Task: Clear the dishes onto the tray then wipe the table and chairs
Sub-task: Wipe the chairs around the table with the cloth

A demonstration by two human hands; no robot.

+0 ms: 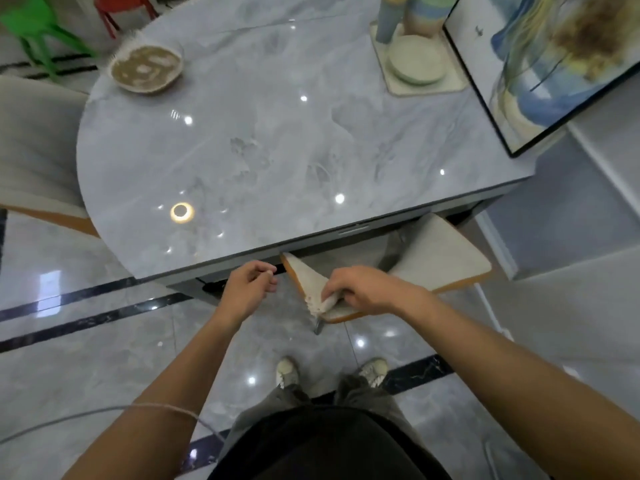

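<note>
- Right hand (367, 289) is curled round a bunched white cloth (320, 303) and presses it onto the chair seat (443, 258), at the seat's near-left corner.
- Left hand (247, 289) hangs loosely curled and appears to hold nothing. It is just below the table's near edge, beside the seat's left corner but not on the seat.
- The chair is half tucked under the near edge of the table (277, 133). The seat's long side runs from the cloth away to the right and slightly back under the tabletop.
- Key relation: most of the seat lies to the right of the cloth, so the stroke probably goes rightward along that long side. The right hand is the one on it; the left is nearer the table edge than the seat.
- The back part of the seat is hidden under the tabletop, so the chair may need pulling out to reach it.
- The tray (455, 81) sits at the far right corner of the table with stacked plates (417, 62) on it.
- A bowl (147, 69) with a brown inside stands at the far left edge, well apart from the tray. It is blurred, and looks not yet cleared.
- Another chair (34, 143) stands at the table's left edge, well away from both hands.
- Stage looks like chair wiping.
</note>
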